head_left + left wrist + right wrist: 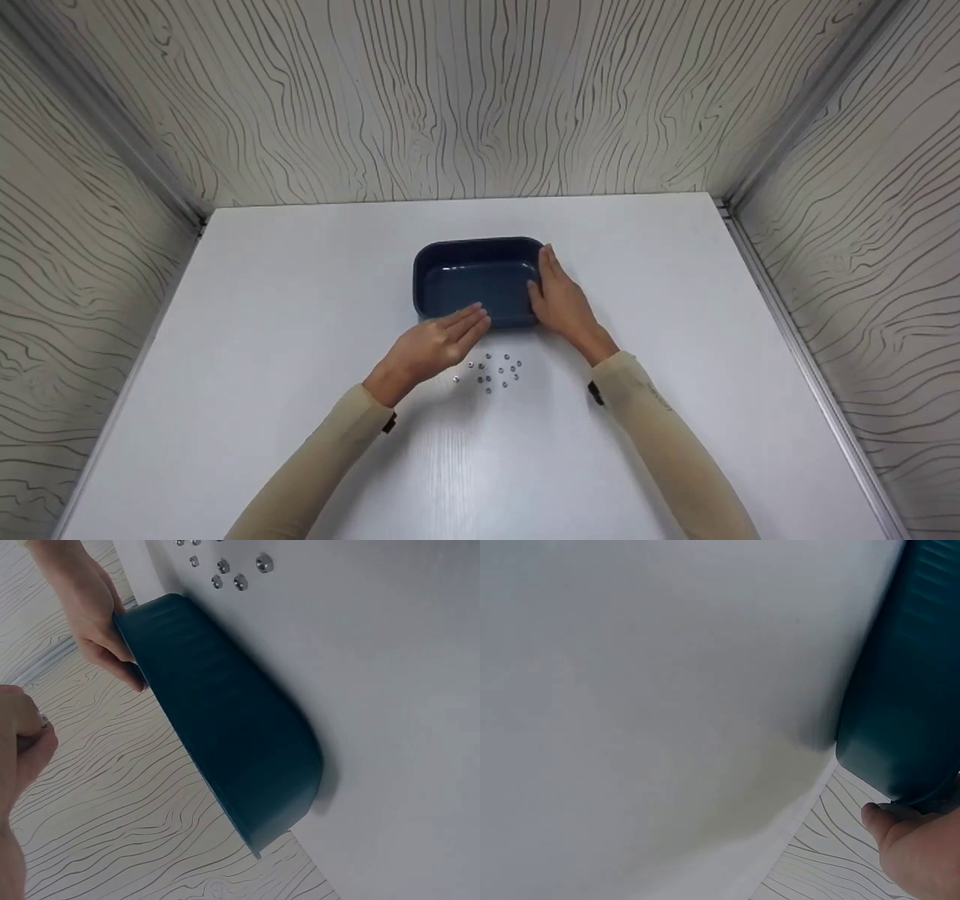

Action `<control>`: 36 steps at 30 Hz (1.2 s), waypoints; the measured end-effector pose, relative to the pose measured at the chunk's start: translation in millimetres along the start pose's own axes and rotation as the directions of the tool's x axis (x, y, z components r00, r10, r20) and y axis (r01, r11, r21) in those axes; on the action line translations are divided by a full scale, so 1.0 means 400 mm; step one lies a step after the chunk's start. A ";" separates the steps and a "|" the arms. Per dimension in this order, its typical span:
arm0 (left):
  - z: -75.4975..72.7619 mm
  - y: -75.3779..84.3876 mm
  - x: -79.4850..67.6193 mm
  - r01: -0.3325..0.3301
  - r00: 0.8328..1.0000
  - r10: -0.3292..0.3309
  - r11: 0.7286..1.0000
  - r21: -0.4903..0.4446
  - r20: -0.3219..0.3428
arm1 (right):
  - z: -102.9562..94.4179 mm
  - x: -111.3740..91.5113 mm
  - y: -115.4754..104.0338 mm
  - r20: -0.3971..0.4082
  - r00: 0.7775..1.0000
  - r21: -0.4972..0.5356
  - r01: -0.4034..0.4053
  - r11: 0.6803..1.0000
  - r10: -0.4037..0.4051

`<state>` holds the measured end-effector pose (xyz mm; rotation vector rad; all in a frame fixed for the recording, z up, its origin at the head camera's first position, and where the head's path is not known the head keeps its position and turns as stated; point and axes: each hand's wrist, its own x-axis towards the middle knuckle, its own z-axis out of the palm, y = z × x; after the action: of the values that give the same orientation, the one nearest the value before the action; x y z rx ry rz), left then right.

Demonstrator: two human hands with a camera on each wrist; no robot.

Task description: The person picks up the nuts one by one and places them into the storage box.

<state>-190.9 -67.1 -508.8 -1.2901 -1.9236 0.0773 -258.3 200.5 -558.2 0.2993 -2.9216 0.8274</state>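
With left hand (441, 342), pinching a small shiny piece, probably a nut (44, 720), between closed-up fingertips; held over the near side of the tray (465, 286). With right hand (564, 301), gripping the tray by its right rim, apparently to steady it. Note tray upright on the table (300, 300), about midway across, nearer the back edge. Note loose nuts (488, 379) scattered just in front of it. Judge step as loading nuts into tray, probably at the drop; see none on the visible tray floor, so likely early. Next: part left fingertips inside the rim, keep right grip firm, then go back for another.
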 end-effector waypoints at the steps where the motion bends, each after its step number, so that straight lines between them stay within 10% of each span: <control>1: 0.001 -0.002 0.004 0.015 1.000 -0.015 1.000 -0.021 -0.003 | 0.000 0.001 0.001 0.001 1.000 0.001 0.002 1.000 -0.002; 9: 0.019 -0.019 0.028 0.149 0.988 -0.154 0.969 -0.198 -0.009 | -0.001 0.001 0.003 0.012 1.000 0.006 -0.007 1.000 0.007; 15: 0.045 -0.037 0.035 0.312 0.943 -0.334 0.881 -0.354 0.000 | -0.002 0.003 0.003 0.019 1.000 0.006 -0.011 1.000 0.011; 23: 0.078 -0.054 0.038 0.546 0.792 -0.601 0.615 -0.568 0.111 | -0.002 0.002 0.002 0.017 1.000 0.016 -0.008 1.000 0.008; 36: 0.112 -0.072 0.043 0.681 0.561 -0.792 0.275 -0.679 0.242 | -0.001 0.003 0.004 0.020 1.000 0.005 -0.011 1.000 0.011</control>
<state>-244.0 -51.0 -516.0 -0.5897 -2.3140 -1.3781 -259.9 201.7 -558.6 0.2933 -2.9433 0.8379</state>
